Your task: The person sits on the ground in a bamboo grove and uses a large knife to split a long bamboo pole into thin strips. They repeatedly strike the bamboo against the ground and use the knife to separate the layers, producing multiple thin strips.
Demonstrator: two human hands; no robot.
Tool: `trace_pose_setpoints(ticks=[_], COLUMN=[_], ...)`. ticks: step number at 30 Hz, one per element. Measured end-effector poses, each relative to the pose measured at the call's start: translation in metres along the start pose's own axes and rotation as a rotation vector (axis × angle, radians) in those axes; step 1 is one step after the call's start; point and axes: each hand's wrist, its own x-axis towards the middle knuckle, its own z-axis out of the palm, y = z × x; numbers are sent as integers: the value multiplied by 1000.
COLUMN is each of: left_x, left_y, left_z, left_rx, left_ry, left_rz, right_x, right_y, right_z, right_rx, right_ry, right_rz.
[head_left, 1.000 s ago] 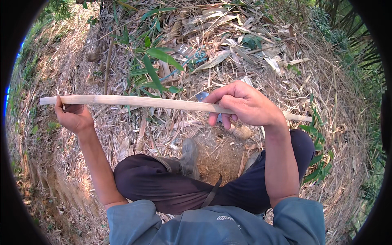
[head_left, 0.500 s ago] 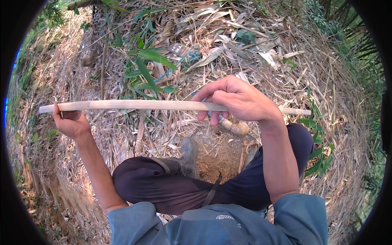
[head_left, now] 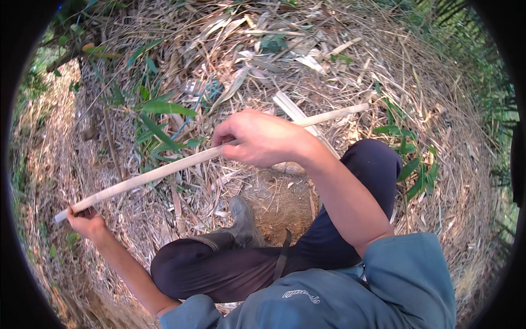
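Observation:
A long, pale bamboo strip [head_left: 164, 171] slants across in front of me, its left end low and near, its right end farther off. Close to the left end, my left hand [head_left: 87, 223] pinches it between thumb and fingers. My right hand [head_left: 260, 137] is closed over the strip around its middle, palm down; some of its fingers are hidden. Beyond the right wrist, a few light split pieces [head_left: 293, 109] lie on the ground, and the strip's right part passes over them in the picture.
I sit with bent legs and a grey boot [head_left: 244, 223] showing. Between my legs lies a brown, fibrous patch [head_left: 282, 211]. Dry bamboo leaves [head_left: 230, 33] cover the ground around. Green leafy shoots [head_left: 164, 107] stand ahead left, near a blue tangle [head_left: 211, 90]; more leaves [head_left: 422, 175] grow at right.
The strip has tilted from nearly level: its left end dropped nearer me and its right end rose farther away. Both hands moved with it, still holding; light split pieces now show more fully.

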Motion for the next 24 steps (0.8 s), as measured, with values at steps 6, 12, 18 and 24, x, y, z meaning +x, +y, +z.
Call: trace_pose_setpoints(ticks=[6, 12, 18, 24], left_x=[-26, -97, -211, -270], left_y=[3, 15, -23, -61], left_z=[14, 39, 81, 87], left_rx=[293, 403, 873, 1151], left_ry=[277, 15, -1249, -1729], left_rz=[-32, 549, 884, 273], right_x=[-2, 0, 5, 6], right_y=[-2, 4, 5, -1], right_z=[3, 8, 20, 34], right_rx=[-48, -239, -281, -252], right_ry=[167, 229, 176, 116], right_rz=[-94, -79, -49, -36])
